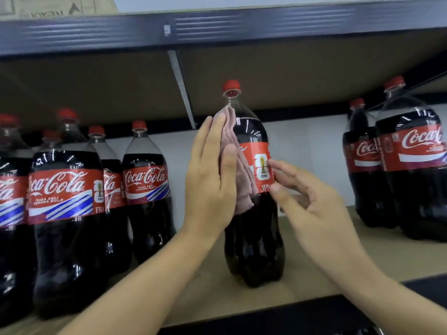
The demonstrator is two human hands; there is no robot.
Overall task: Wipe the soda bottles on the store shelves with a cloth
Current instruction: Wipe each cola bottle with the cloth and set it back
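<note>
Bottle I'm wiping [254, 213]: large cola bottle, red cap, red label, dark soda; upright alone mid-shelf.
Cloth [238, 170]: pinkish, folded; pressed flat against the bottle's left side, from neck to below the label.
Other bottles: a cluster at left [65, 213], two at right [416, 170], all upright.

A lone dark cola bottle with a red cap and red label [254, 189] stands upright mid-shelf on the brown board shelf [302, 267], with bare board open on both its sides. To the left a packed cluster of similar red-labelled cola bottles [72, 201] blocks the way; to the right two more large cola bottles [399, 170] stand well apart. The dark-edged upper shelf [217, 32] caps the headroom.
</note>
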